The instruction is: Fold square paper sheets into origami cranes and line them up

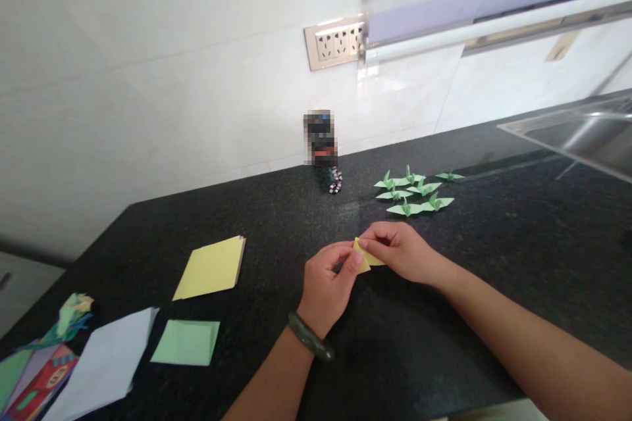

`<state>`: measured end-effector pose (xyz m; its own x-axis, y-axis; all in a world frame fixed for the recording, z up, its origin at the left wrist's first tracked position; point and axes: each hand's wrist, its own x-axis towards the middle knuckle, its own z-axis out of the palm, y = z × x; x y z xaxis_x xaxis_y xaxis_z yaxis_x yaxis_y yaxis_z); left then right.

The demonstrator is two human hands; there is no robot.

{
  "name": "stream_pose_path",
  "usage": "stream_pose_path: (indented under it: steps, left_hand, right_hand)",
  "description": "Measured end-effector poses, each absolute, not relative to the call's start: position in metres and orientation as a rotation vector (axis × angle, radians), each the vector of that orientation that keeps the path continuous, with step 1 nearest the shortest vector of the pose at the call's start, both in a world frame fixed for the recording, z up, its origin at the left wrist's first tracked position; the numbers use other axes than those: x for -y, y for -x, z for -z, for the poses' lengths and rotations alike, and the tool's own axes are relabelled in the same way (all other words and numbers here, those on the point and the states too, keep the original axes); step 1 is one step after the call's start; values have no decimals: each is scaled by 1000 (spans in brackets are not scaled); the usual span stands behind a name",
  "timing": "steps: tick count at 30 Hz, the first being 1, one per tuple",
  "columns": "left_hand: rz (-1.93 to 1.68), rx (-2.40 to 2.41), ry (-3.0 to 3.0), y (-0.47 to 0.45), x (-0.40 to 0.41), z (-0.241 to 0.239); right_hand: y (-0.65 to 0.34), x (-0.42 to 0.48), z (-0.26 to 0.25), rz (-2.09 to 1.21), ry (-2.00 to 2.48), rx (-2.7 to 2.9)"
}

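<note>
Between my two hands is a small folded piece of yellow paper [364, 268], held just above the dark countertop. My left hand [328, 283], with a dark bangle [311, 337] at its wrist, pinches the paper's left side between thumb and fingers. On the other side, my right hand [399, 251] grips the upper right part with thumb and index finger. The fingers cover much of the paper, so its full folded shape is hidden. Beyond my right hand stand several green paper cranes [407, 209] in a loose group.
Left of my hands lies a stack of yellow paper sheets [210, 266]. Nearer are green paper [186, 343], white sheets [106, 362] and a colourful packet [44, 381]. A blurred-out object [320, 138] with a beaded strap [336, 181] leans at the wall. A metal sink [587, 131] is far right.
</note>
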<state>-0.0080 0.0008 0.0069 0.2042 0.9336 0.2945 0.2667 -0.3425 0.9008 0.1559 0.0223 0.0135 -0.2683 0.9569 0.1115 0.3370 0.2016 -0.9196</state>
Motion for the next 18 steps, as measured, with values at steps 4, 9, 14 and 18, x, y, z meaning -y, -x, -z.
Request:
stream_pose_path:
  steps: [4, 9, 14, 18]
  left_hand:
    - [-1135, -1116, -1191, 5, -3, -6]
    - [-961, -1053, -1031, 7, -5, -9]
    - [-935, -996, -986, 9, -6, -8]
    - [-966, -1008, -975, 8, -7, -7]
  right_hand:
    - [-153, -20, -14, -958, 1178, 1890]
    - [-153, -21, -15, -979, 1241, 1852]
    - [-153, -20, -16, -1008, 1237, 1809]
    - [-152, -19, -16, -994, 1227, 1817]
